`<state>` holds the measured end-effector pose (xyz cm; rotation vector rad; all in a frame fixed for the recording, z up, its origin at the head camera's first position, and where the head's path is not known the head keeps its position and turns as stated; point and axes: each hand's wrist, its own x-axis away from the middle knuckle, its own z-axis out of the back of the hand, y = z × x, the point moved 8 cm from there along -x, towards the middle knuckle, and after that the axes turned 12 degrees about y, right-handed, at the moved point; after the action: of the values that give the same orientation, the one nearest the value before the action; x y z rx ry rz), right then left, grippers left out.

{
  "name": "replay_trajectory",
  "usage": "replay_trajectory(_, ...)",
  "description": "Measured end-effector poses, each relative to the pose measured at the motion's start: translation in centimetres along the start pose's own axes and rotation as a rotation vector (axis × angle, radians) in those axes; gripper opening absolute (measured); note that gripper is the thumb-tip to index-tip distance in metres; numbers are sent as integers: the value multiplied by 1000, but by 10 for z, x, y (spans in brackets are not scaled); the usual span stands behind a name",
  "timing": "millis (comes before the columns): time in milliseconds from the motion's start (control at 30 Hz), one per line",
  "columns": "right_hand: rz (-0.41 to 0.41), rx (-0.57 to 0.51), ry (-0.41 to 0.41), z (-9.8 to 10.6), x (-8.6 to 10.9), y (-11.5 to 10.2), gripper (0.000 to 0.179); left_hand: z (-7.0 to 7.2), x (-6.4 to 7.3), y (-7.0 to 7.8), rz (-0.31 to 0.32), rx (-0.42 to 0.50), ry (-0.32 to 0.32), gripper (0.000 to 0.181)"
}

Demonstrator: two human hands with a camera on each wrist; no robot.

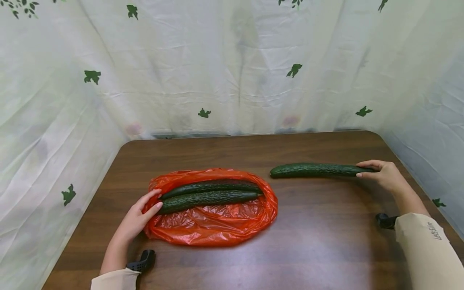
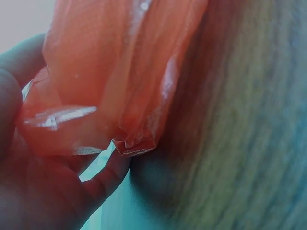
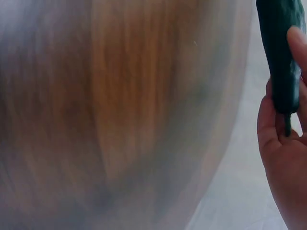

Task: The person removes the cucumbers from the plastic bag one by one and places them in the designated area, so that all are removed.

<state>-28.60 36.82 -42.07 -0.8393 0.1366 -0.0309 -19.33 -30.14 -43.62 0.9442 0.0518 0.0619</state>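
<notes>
Cucumber (image 1: 315, 170), long and dark green, stretches across the right of the head view, its right end pinched between the thumb and fingers of the right hand (image 1: 389, 177); whether it touches the brown table (image 1: 308, 241) I cannot tell. Its thin stem (image 3: 288, 123) shows at the right of the right wrist view. Left of centre, low in the head view, two more cucumbers (image 1: 212, 198) lie side by side in an open red plastic bag (image 1: 206, 238), whose left end the left hand (image 1: 137, 217) grips between thumb and fingers.
</notes>
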Motion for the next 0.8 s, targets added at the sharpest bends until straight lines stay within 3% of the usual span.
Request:
replay_trajectory(567, 15, 109, -49, -19, 2, 0, 51, 1, 0, 0, 16, -5, -12, 58)
replay_trajectory(800, 94, 133, -13, -18, 2, -15, 48, 0, 0, 1, 15, -4, -9, 58)
